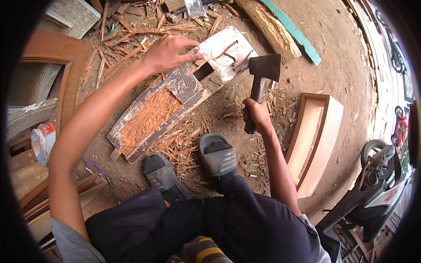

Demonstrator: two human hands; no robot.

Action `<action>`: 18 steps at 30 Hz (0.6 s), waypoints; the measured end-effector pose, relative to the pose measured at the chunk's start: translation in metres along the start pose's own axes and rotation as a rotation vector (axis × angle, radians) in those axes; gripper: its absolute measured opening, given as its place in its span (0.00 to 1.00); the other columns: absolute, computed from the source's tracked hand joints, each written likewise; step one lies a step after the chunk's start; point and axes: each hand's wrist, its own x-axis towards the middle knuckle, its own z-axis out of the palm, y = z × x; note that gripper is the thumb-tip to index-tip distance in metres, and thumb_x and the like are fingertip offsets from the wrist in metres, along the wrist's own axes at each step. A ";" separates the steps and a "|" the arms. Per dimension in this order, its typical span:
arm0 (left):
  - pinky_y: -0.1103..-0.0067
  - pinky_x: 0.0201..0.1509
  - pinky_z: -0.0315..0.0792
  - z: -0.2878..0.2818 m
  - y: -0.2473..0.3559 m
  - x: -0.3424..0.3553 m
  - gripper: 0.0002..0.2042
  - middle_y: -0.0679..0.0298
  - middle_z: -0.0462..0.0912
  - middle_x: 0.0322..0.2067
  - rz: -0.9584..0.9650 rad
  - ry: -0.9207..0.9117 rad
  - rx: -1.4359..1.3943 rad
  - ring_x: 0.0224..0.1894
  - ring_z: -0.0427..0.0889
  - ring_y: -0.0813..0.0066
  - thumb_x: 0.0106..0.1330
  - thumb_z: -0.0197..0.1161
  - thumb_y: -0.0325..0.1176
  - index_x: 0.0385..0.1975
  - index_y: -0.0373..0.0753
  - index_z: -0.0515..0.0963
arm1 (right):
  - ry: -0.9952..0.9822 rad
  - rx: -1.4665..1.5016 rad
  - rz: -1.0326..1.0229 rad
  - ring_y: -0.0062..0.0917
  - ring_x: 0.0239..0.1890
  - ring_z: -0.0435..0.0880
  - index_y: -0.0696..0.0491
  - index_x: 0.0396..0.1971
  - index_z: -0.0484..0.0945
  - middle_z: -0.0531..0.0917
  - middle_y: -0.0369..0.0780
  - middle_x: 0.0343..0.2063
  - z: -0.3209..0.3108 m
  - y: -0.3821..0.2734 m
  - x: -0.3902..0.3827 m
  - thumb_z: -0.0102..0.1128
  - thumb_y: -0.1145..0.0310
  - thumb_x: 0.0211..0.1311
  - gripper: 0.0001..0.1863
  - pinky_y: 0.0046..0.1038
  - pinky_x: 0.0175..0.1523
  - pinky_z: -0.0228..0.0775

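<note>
My left hand [171, 55] grips the upper left edge of a white, peeling board [228, 37] with bent dark metal pieces on it. That board lies across the upper end of a long weathered wooden piece [151, 120], whose face has a broad hollow of splintered orange wood. My right hand [258, 114] is closed round the handle of a hatchet [264, 65], held head up just right of the boards, with the dark blade beside the white board's corner. Wood chips [175, 147] lie around my sandalled feet.
At right are a pale wooden frame [322, 140] and a motorbike [375, 188]. A split timber [274, 37] and green strip [302, 44] lie at the back. Old wooden frames [66, 87], stacked boards [39, 184] and a paint bucket [41, 144] crowd the left side.
</note>
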 end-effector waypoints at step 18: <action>0.43 0.69 0.35 0.062 0.000 -0.305 0.69 0.39 0.33 0.70 -0.487 -0.136 0.310 0.73 0.35 0.43 0.36 0.71 0.68 0.70 0.33 0.34 | 0.044 -0.848 -0.542 0.41 0.22 0.84 0.60 0.30 0.73 0.81 0.53 0.20 -0.004 -0.062 -0.084 0.58 0.69 0.56 0.09 0.39 0.27 0.74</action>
